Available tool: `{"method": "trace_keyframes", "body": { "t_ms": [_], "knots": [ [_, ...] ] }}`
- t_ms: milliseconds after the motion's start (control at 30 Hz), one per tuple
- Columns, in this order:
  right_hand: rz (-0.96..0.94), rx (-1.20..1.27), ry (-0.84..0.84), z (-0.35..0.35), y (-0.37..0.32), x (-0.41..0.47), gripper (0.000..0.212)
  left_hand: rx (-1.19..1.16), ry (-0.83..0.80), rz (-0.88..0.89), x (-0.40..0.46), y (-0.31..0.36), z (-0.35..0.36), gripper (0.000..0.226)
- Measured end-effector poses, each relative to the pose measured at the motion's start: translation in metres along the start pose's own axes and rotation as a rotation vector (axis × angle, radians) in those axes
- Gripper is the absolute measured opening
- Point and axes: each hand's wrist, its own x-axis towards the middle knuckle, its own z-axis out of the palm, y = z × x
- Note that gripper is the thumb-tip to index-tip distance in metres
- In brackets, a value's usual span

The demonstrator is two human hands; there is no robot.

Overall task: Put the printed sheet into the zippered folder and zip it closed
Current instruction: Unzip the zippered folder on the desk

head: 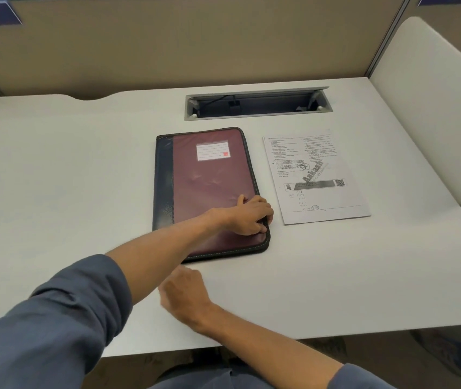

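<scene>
A: Fingers? 
B: The left hand [250, 216] curls its fingers over the flat maroon-and-navy zippered folder [209, 192] at its right edge; the blurred right hand [184, 293], just below the folder, I cannot tell. 
A: The printed white paper sheet [315, 175]? 
B: Flat, just right of the folder.

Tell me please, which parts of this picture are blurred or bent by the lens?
Head view: the right hand near the folder's front edge is smeared by motion blur; the left hand on the zippered folder is sharper; the wide lens bows the desk edges and partition; soft glare lies on the folder cover.
</scene>
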Motion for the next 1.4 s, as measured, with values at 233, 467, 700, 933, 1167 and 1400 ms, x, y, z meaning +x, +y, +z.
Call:
{"method": "trace_keyframes", "body": {
  "t_ms": [233,467,700,933,1167,1400],
  "knots": [
    [0.069,0.15,-0.053,0.018,-0.015,0.005,0.008,-0.011,-0.024,0.005,0.003,0.006,0.002,0.008],
    [-0.003,0.036,-0.193,0.013,-0.009,0.005,0.019,0.022,-0.009,-0.004,0.002,0.01,0.0,0.011],
    [-0.013,0.113,0.044,-0.003,0.001,0.004,0.021,-0.06,0.233,0.026,-0.024,-0.013,0.0,0.043],
    [0.007,-0.05,0.28,-0.033,0.058,-0.022,0.017,0.128,0.597,-0.283,-0.088,-0.06,0.02,0.047],
    [0.574,-0.164,0.484,-0.086,0.123,-0.029,0.055,0.132,0.761,-0.743,-0.148,-0.082,0.058,0.072],
    [0.799,0.108,0.371,-0.101,0.133,-0.021,0.035,0.039,0.726,-0.74,-0.154,-0.085,0.074,0.084]
  ]
}}
